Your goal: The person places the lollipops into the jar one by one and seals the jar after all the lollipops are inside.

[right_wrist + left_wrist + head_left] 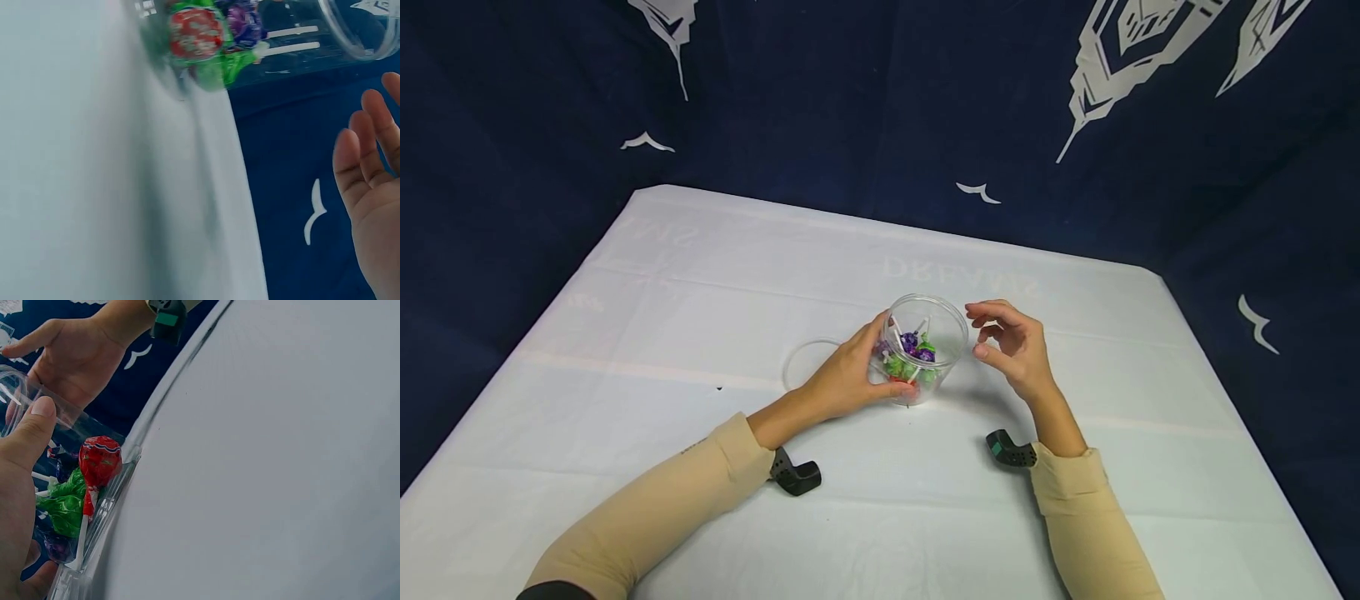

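Here the left hand (850, 379) has its grip wrapped round a clear plastic cup (925, 346), thumb and fingers curled on the wall — the cup stands near the middle of the white tabletop (700, 275). Inside lie wrapped lollipops (912, 358): red, green, purple, white sticks showing. The right hand (1011, 346) hovers just beside the cup's rim, fingers loosely bent and spread, pinching nothing, not touching. A clear lid (805, 362) lies flat behind the left hand. Dark blue patterned cloth (850, 108) backs the tabletop.
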`<state>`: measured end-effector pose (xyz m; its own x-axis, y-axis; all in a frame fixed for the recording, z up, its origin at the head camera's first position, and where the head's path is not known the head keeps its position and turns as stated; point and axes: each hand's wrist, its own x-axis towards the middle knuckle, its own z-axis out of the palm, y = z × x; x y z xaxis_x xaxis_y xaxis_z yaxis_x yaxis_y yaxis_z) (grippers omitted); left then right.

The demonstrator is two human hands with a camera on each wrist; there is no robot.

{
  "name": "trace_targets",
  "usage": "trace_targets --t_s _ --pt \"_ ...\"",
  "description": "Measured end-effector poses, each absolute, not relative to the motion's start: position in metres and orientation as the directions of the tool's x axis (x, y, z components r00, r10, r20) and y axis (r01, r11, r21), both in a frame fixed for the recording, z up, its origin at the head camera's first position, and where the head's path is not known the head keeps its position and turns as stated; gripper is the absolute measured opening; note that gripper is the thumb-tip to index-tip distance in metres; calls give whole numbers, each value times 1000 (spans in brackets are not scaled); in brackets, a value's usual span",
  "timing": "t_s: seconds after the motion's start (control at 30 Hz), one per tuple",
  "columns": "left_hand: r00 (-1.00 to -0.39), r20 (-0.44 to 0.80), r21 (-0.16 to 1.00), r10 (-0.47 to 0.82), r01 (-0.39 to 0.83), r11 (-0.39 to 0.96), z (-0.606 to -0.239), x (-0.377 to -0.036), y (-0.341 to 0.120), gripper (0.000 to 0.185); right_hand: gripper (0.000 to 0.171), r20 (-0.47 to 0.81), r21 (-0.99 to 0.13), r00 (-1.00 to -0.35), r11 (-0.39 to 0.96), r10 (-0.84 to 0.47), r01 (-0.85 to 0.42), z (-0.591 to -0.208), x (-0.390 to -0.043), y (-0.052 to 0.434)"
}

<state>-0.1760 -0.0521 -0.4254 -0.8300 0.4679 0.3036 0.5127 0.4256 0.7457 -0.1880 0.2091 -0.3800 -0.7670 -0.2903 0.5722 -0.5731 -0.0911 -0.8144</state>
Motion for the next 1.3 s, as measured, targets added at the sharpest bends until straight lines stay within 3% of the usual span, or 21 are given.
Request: trace_targets --t_s 0.2,0.5,1.3 --pt "-826 311 748 470 518 414 -425 -176 -51 109 72 480 -864 -797 -37 -366 -503 -391 -191 214" --pt "-821 317 748 475 524 406 -425 -176 -52 107 107 275 -906 -831 159 -483 -392 -398 -191 208" --pt "-820 316 747 477 525 407 -422 -176 -51 108 105 236 -906 -816 185 -527 -381 -400 -189 195"
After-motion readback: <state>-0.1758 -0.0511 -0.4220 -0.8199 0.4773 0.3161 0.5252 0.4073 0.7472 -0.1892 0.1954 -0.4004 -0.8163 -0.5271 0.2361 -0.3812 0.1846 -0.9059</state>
